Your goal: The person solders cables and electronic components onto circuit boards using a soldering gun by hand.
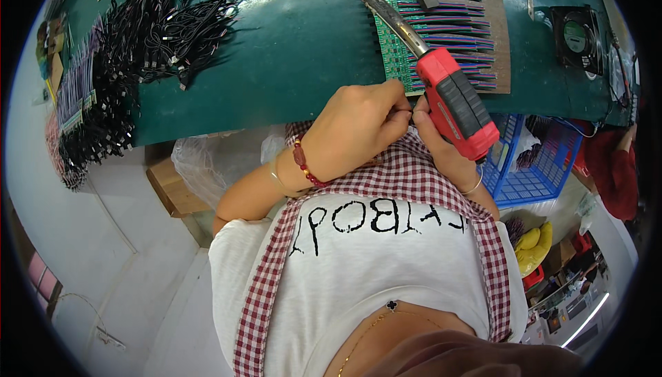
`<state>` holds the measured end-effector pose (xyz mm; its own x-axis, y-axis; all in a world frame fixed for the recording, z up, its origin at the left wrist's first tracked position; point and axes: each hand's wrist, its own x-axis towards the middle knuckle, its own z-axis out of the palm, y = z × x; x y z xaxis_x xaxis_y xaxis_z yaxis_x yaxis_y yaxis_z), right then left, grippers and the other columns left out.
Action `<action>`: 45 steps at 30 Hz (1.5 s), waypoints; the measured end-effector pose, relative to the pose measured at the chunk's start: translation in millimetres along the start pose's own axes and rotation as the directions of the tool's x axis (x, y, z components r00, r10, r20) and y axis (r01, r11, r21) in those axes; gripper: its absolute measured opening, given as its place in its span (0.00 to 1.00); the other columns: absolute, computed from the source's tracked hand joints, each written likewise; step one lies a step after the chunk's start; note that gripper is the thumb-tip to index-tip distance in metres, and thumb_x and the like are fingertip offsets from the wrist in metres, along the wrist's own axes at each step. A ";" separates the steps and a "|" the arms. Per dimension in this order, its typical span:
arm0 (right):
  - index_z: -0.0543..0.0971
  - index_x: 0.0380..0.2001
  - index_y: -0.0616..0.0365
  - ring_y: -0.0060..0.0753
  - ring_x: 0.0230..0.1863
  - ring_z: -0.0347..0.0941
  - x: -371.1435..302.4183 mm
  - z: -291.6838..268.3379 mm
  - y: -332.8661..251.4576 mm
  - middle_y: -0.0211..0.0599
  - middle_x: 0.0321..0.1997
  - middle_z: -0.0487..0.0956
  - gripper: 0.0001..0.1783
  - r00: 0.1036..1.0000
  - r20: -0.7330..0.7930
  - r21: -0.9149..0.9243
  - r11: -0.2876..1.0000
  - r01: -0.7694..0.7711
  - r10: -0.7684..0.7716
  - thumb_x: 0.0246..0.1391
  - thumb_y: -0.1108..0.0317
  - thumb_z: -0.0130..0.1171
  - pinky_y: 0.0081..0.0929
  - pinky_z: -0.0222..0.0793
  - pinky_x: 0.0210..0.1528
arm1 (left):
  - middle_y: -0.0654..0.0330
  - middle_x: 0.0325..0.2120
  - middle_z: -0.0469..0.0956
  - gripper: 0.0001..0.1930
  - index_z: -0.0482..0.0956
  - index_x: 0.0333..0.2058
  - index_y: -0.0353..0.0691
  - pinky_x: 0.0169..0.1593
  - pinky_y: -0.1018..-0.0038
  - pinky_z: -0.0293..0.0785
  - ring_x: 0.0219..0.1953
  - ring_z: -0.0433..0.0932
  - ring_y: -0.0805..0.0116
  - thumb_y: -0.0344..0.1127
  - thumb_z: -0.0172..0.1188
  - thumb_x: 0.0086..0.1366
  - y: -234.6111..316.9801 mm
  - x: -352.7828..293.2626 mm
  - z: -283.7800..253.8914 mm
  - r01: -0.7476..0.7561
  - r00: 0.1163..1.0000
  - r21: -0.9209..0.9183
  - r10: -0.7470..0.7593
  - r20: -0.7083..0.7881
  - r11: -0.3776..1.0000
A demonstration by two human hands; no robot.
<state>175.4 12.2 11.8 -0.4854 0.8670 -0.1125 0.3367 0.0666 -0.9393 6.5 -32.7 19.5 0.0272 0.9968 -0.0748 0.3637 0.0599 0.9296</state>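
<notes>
Namely, head view, clock positions from the centre. Item: your left hand (348, 125), at 12, fingers curled together at the desk (296, 87) edge; whether they pinch anything, you cannot tell. Item: your right hand (445, 153), between 2 and 3, partly covered by the tool; its grip cannot be told. Item: red-and-black soldering tool (455, 97), at 2, metal tip toward 12. Item: green circuit boards (394, 53) with coloured wires, at 1, on a brown panel (501, 53). Item: black cables (189, 32), toward 11. Item: blue crate (527, 187), at 3.
</notes>
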 end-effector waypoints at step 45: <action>0.77 0.32 0.62 0.23 0.29 0.72 -77.5 -56.7 71.4 0.31 0.28 0.76 0.08 0.981 0.082 0.107 0.978 -0.181 0.173 0.48 0.71 0.60 0.23 0.67 0.33 | 0.62 0.18 0.74 0.04 0.70 0.26 0.36 0.18 0.87 0.61 0.15 0.69 0.82 0.30 0.52 0.58 -59.6 38.4 -25.6 0.513 0.858 -0.443 -0.425 0.289 0.735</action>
<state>282.8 -22.2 -28.2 -0.4841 0.8221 -0.2996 0.3312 -0.1448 -0.9324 -38.0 3.3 -29.6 0.1376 0.8145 -0.5636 -0.1308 0.5790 0.8048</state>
